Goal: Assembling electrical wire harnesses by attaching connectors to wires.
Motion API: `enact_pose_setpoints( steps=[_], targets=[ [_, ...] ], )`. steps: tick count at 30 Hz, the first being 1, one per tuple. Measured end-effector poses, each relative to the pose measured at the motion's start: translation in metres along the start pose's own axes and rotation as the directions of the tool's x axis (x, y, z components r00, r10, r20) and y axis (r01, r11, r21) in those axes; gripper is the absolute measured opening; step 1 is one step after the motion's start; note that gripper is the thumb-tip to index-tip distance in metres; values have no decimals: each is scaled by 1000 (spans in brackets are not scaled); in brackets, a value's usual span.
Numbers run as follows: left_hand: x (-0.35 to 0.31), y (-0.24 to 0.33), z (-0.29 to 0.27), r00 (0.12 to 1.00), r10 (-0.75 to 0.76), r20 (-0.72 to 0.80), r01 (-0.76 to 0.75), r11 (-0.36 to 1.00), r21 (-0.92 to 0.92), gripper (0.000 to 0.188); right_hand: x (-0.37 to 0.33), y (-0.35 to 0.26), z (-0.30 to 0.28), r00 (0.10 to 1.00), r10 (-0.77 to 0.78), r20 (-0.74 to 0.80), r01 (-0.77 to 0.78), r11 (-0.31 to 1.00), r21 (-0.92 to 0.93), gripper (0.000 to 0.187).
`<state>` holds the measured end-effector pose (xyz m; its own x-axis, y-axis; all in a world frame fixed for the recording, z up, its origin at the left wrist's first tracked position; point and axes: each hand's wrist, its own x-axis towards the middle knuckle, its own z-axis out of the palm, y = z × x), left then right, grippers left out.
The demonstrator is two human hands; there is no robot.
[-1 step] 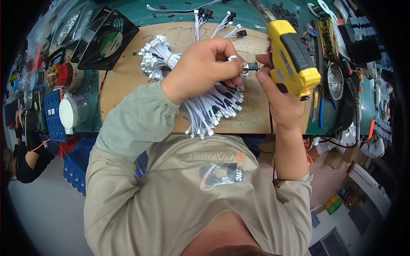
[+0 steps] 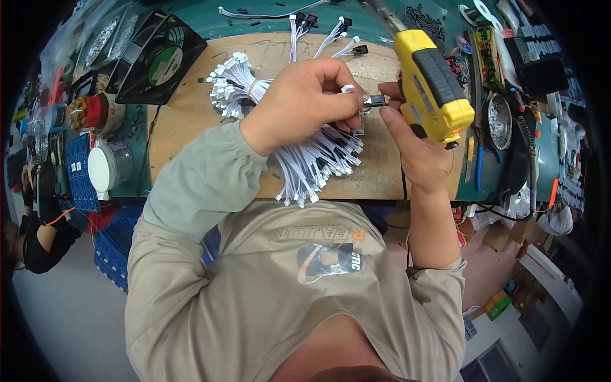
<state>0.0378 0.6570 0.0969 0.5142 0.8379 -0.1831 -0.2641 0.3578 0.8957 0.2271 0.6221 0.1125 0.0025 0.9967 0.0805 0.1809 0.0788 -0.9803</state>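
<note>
The left hand (image 2: 304,102) pinches a small white-plugged wire end (image 2: 349,90) between closed fingers, while the right hand (image 2: 407,143) is clamped around a yellow and black glue gun (image 2: 431,86). Below them, a bundle of white wires (image 2: 312,159) lies on the brown wooden board (image 2: 184,121), left of the gun.

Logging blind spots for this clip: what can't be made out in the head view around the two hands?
- Head view: the small connector is mostly covered by left hand fingertips; its wire cannot be traced.
- Head view: the yellow tool tip is hidden behind its own body and right hand.
- Head view: white cable bundle middle is hidden under the left forearm.
- Head view: bench items at the right rim are bent and too small to identify.
</note>
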Motion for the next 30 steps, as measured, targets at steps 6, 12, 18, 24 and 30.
enact_pose_setpoints(
  steps=[6, 12, 18, 24, 30],
  targets=[
    [1, 0, 1, 997, 65, 35, -71, 973, 219, 19, 0, 2, -2, 1000, 1, -29, 0, 999, 43, 26],
    [-2, 13, -4, 1000, -30, 5, 24, 865, 500, 18, 4, -1, -5, 998, -17, -68, 19, 999, 36, 26],
    [-2, 5, 1, 1000, -7, -29, 20, 892, 452, 17, -2, 2, 2, 997, 11, -78, -2, 993, 119, 28],
    [-1, 2, 0, 1000, 6, -21, 5, 875, 484, 15, -2, 3, 3, 997, 20, -68, -10, 990, 138, 28],
    [-3, 3, 5, 996, 69, -57, -36, 892, 450, 16, -3, 5, 5, 997, 24, -70, -13, 989, 148, 28]
  ],
)
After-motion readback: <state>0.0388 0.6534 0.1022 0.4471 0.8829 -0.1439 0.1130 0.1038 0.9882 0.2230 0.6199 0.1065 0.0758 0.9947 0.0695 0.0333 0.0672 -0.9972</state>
